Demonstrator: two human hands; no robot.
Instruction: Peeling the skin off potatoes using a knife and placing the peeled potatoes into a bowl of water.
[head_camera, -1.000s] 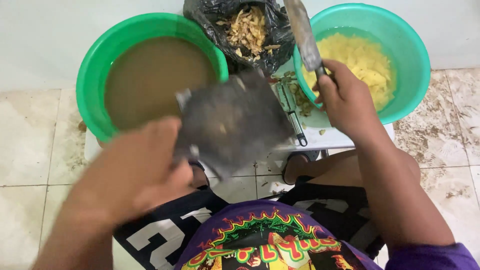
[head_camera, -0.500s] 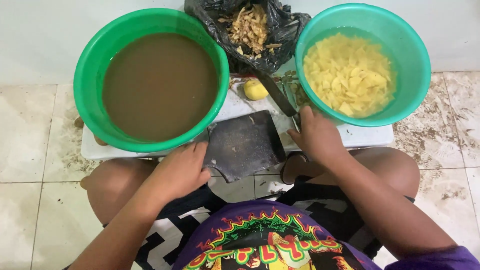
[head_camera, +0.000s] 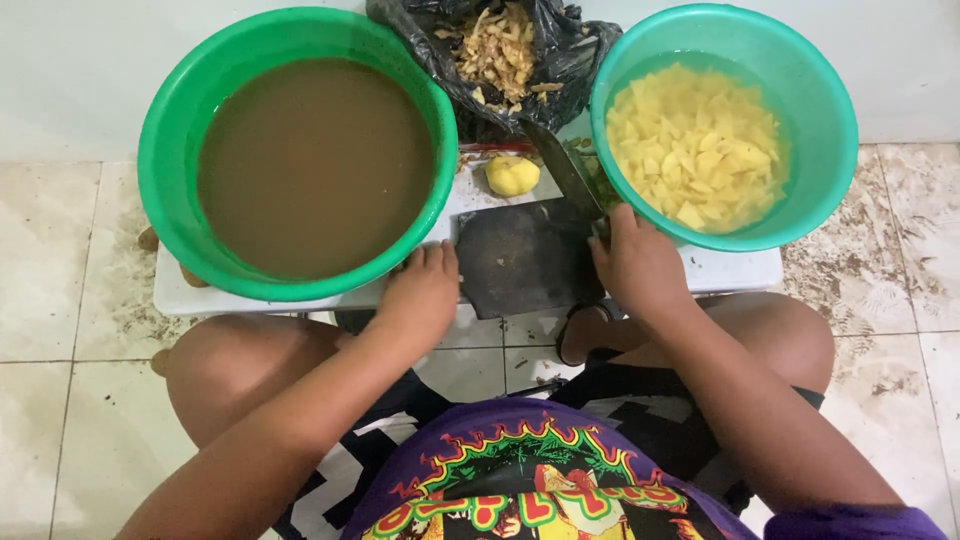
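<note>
A dark square cutting board (head_camera: 527, 255) lies flat on a low white table (head_camera: 720, 270) between two green basins. My left hand (head_camera: 422, 293) grips the board's left edge. My right hand (head_camera: 637, 262) rests at the board's right edge and holds a knife (head_camera: 563, 167) by its handle, the blade pointing up and left. A peeled yellow potato (head_camera: 511, 175) sits on the table just beyond the board.
The left green basin (head_camera: 170, 140) holds murky brown water. The right green basin (head_camera: 825, 150) holds cut yellow potato pieces in water. A black bag of peelings (head_camera: 500, 50) sits between them at the back. My knees are under the table; tiled floor lies around.
The cutting board came down from the air and now lies flat and further onto the table. My right hand lowered the knife from above the right basin to the board's right edge.
</note>
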